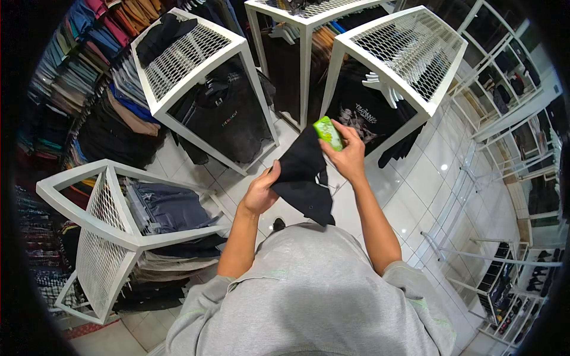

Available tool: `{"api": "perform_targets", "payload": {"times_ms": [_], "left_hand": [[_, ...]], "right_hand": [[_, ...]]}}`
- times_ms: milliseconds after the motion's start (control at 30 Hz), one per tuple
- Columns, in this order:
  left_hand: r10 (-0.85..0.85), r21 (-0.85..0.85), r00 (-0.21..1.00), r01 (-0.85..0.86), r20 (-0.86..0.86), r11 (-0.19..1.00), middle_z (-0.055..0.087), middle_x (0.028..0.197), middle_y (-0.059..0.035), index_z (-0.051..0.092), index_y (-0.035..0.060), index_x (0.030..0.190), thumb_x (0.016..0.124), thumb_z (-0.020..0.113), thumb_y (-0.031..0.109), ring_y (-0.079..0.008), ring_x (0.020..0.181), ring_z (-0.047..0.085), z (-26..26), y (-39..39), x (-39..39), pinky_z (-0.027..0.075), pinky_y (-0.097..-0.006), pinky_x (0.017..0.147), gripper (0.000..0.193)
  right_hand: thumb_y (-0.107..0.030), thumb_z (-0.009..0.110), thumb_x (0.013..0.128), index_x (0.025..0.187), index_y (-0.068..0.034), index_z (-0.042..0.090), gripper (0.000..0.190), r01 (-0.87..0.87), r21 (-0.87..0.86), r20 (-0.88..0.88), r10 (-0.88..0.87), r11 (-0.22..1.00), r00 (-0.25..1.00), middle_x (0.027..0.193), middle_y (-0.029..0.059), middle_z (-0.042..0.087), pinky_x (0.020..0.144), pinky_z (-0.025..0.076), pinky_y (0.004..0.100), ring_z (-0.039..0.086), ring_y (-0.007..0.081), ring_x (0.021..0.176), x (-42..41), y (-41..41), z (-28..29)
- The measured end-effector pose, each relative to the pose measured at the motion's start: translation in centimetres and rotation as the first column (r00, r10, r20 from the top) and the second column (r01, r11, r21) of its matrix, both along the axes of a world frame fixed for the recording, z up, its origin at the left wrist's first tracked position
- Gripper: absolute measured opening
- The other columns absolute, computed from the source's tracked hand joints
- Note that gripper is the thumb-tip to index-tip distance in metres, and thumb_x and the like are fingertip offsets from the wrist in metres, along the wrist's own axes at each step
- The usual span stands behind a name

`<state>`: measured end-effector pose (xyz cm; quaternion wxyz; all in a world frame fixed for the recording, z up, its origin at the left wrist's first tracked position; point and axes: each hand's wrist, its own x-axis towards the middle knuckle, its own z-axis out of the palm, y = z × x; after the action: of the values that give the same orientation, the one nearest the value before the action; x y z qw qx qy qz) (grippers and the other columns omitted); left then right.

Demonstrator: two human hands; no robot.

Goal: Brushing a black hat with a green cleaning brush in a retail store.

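Observation:
A black fabric cap [303, 171] is in my left hand [262, 189], with the thumb over its left edge and the fingers underneath. White marks and a thin strap or cord show on the cap's right side. My right hand [349, 153] grips a small bright green item with a pale, patterned face [328, 133], perhaps a brush or a packet; which one I cannot tell. The green item is at the cap's upper right edge; whether they touch is unclear.
White metal racks with mesh tops [191, 49] hold black T-shirts [222, 115] ahead. Dark cloth items lie on the left rack top [162, 38]. Another white rack [138, 242] with folded-over trousers [171, 207] stands at left. White shelving [503, 258] lines the right side over the tiled floor.

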<state>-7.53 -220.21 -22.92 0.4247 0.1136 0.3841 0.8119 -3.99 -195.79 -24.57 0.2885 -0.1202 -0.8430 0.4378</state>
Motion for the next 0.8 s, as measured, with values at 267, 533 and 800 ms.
{"api": "perform_targets", "payload": {"times_ms": [267,533,800], "left_hand": [[0.074,0.099,0.993,-0.083,0.09,0.992,0.062,0.139,-0.0171,0.051,-0.0068,0.142,0.112,0.038,0.041,-0.0253,0.125,0.063,0.2,-0.2,-0.7,0.05,-0.0385,0.109,0.057],[0.046,0.17,0.999,-0.049,0.02,0.984,0.059,0.143,-0.0165,0.049,-0.0065,0.144,0.113,0.037,0.04,-0.0264,0.127,0.062,0.9,0.2,-1.1,0.05,-0.039,0.11,0.058],[0.255,-0.231,0.869,-0.377,-0.425,0.897,0.073,0.104,-0.0056,0.065,-0.0062,0.124,0.093,0.075,0.004,-0.0077,0.096,0.064,4.2,0.4,-1.2,0.054,-0.0249,0.086,0.035]], "right_hand": [[-0.038,0.079,0.075,0.13,0.004,0.063,0.071,-0.525,-0.745,-0.35,0.429,0.411,0.833,0.132,0.0189,0.066,0.105,0.051,0.0367,0.067,0.024,0.117,1.4,3.3,1.2],[-0.023,0.088,0.067,0.123,0.004,0.069,0.065,-0.621,-0.622,-0.294,0.594,0.476,0.749,0.12,0.014,0.07,0.108,0.045,0.0375,0.06,0.0235,0.125,0.5,2.8,2.0],[-0.005,0.089,0.07,0.127,0.001,0.07,0.06,-0.539,-0.443,-0.158,0.53,0.716,0.833,0.107,0.0033,0.062,0.09,0.049,0.0281,0.062,0.0131,0.098,0.1,0.7,5.5]]}}
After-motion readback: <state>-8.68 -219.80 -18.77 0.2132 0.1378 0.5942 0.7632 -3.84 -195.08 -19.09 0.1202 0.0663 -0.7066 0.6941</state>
